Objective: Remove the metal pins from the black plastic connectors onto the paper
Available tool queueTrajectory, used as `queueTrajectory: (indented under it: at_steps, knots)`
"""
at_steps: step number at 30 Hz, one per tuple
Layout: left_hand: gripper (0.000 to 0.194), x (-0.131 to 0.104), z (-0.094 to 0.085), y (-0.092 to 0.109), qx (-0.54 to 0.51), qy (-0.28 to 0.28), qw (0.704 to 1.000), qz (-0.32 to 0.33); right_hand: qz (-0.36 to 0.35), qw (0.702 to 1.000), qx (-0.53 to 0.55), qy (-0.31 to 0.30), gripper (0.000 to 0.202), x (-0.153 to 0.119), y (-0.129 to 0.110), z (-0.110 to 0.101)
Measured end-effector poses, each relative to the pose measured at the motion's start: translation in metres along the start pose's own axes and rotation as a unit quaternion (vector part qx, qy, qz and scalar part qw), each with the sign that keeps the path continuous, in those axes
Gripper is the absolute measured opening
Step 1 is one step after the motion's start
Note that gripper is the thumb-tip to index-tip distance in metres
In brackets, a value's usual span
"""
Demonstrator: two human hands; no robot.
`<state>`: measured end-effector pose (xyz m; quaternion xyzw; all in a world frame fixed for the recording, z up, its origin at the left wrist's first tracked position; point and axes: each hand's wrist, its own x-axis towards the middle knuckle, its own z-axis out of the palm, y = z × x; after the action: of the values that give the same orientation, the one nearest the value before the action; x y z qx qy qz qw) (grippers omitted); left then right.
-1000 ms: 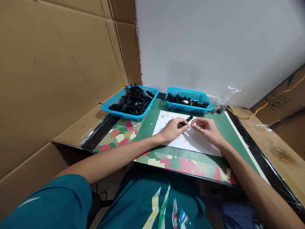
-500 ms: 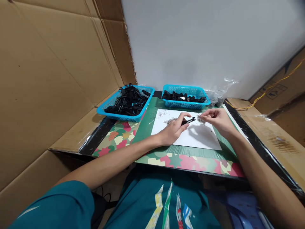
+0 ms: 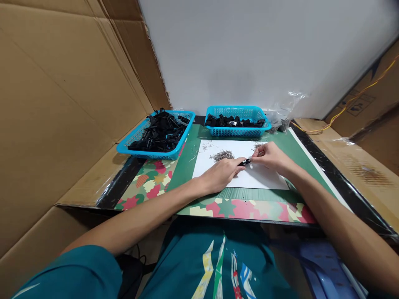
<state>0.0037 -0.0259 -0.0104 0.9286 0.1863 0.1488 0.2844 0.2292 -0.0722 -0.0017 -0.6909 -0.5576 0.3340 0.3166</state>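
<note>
My left hand (image 3: 222, 173) rests on a white sheet of paper (image 3: 264, 179) and pinches a small black plastic part (image 3: 245, 162) at its fingertips. My right hand (image 3: 270, 156) is just right of it, fingers closed on a thin metal pin (image 3: 254, 151) whose tip is close to the black part. A small heap of tiny metal pins (image 3: 222, 155) lies on the paper behind my left hand. A few more pins (image 3: 258, 145) are scattered near my right hand.
Two blue baskets hold black plastic parts: one at the back left (image 3: 128, 148), one at the back centre (image 3: 237, 132). A crumpled clear bag (image 3: 285, 116) lies at the back right. Cardboard walls (image 3: 62, 104) stand on the left. A green mat (image 3: 187, 166) covers the table.
The view has shifted so the table sits lower left. My right hand went out to the pins on the right and has come back to the black part with a pin.
</note>
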Motion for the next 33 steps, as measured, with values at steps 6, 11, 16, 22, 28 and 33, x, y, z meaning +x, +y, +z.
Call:
queueTrajectory:
  at_steps: [6,11,16,22,28,33]
  knots:
    - [0.034,0.0012,0.0042,-0.0041,0.023,0.003,1.0,0.0,-0.018,0.999,-0.028,0.003,0.014,0.0011,0.0008,-0.003]
    - [0.032,0.0018,0.0042,-0.0046,0.032,-0.003,0.999,0.018,-0.038,0.998,-0.043,-0.01,0.014,0.001,0.0004,-0.0048]
    - [0.034,0.0016,0.0024,-0.0012,0.045,0.0,0.999,0.01,-0.044,0.998,-0.038,-0.007,0.015,0.0007,-0.0004,-0.0035]
    - [0.037,0.0016,0.0032,-0.0012,0.023,0.007,1.0,0.008,-0.079,0.996,-0.045,-0.008,0.021,0.0006,0.0018,-0.0044]
    - [0.039,0.0019,0.0041,-0.0018,0.016,0.004,1.0,-0.003,-0.089,0.993,-0.075,-0.005,0.016,-0.0022,-0.0016,-0.0048]
    - [0.037,0.0023,0.0046,-0.0029,0.006,0.005,1.0,0.004,-0.091,0.993,-0.073,-0.005,0.017,-0.0027,-0.0012,-0.0049]
